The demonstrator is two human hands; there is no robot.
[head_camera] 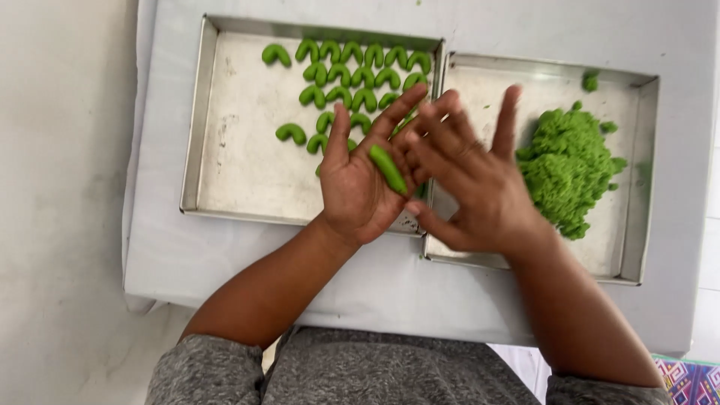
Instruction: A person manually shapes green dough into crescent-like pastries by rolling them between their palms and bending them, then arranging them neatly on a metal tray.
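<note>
- The dough roll [388, 169] is bright green.
- The curved pieces [352, 75] are the same green.
- The crumbly dough heap [566, 169] is green too.
- Both trays [240, 150] are dull silver metal.
- The table cover [375, 285] is pale grey-white.
- The sleeves [202, 371] are speckled grey.
- The mat corner [690, 379] has a purple, multicoloured geometric pattern.

The left tray [225, 172] has bare metal across its whole left half and along its near edge, room enough to reach in. Its far right part is packed with rows of green curved pieces [352, 75], with two lone ones [276, 54] [291, 133] out to the left. In the right tray [637, 225], the heap of green dough [566, 169] fills the right side; its left side lies bare. Raised rims meet between the trays.
</note>
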